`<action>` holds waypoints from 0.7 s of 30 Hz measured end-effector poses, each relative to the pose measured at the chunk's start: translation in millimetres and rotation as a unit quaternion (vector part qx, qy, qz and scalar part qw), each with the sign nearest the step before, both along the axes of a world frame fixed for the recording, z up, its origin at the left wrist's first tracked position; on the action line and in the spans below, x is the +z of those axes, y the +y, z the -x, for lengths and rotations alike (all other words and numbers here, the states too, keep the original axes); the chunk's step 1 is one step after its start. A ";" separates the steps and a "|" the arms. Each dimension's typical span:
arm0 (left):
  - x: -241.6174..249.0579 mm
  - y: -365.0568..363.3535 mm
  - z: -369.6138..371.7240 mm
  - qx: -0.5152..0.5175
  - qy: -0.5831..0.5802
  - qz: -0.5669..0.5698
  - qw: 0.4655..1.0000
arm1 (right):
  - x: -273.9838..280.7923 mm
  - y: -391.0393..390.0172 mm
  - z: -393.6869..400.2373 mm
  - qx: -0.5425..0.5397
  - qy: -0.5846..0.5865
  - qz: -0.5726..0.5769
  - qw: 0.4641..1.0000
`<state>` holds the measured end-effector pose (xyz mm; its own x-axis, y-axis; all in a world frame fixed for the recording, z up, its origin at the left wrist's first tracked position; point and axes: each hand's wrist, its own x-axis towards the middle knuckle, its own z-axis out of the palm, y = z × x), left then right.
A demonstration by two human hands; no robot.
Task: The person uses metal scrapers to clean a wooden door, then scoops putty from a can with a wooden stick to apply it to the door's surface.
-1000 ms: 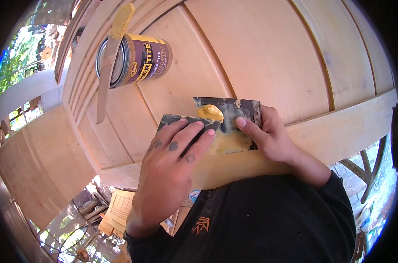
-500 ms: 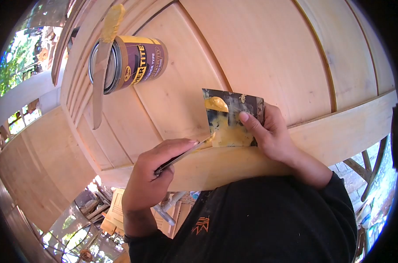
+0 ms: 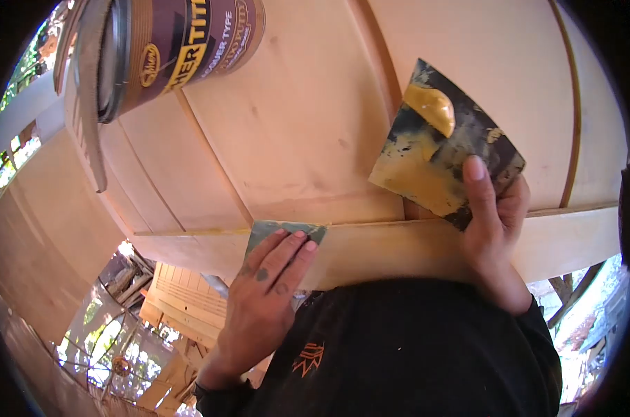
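Take the wooden door (image 3: 315, 125) as your landmark. The can (image 3: 169, 48) lay on its panel toward the upper left, with a stir stick (image 3: 89, 104) across its open mouth. Your left hand (image 3: 263, 306) pressed a small scraper (image 3: 284, 233) onto the door's near rail, left of centre. Your right hand (image 3: 492, 229) held a putty-loaded scraper (image 3: 443, 156) over the panel's right part, a lump of putty (image 3: 432, 108) on its far end.

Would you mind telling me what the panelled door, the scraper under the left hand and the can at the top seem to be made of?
Door: bare pale wood, unfinished, with visible grain. Scraper under the left hand: apparently thin sheet metal, dull grey-green and flat. Can: probably metal, given its shiny rim and printed purple label.
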<state>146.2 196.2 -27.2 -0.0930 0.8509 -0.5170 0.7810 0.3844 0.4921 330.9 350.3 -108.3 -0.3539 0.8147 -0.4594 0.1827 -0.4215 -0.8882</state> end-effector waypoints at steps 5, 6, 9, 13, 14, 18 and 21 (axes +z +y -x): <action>-13.9 -4.3 -7.2 -0.040 0.017 0.038 0.998 | -2.2 0.3 6.2 -0.012 -0.007 -0.011 1.000; -15.5 -2.5 -10.1 -0.049 0.015 0.055 0.997 | -2.2 1.0 6.5 -0.011 -0.010 -0.009 1.000; -16.3 4.7 -7.8 -0.050 -0.010 0.085 0.995 | -2.8 1.1 9.0 -0.033 -0.021 0.000 0.999; -13.9 29.0 7.9 -0.037 -0.066 0.123 0.990 | -4.3 4.9 -0.5 0.005 -0.002 0.019 1.000; -13.5 36.3 11.6 -0.036 -0.080 0.136 0.987 | -4.4 4.9 -2.0 0.008 0.006 0.022 1.000; -15.3 52.2 21.0 -0.041 -0.123 0.169 0.977 | -4.3 3.8 0.6 -0.015 0.011 0.037 0.999; -17.0 58.1 23.6 -0.044 -0.136 0.182 0.973 | -2.9 5.1 3.3 -0.020 0.008 0.037 0.999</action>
<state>122.6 254.3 -44.2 0.1554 0.6061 -0.7801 0.6784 0.5085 0.5303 327.6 355.4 -111.2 -0.3298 0.7920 -0.5137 0.1502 -0.4932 -0.8569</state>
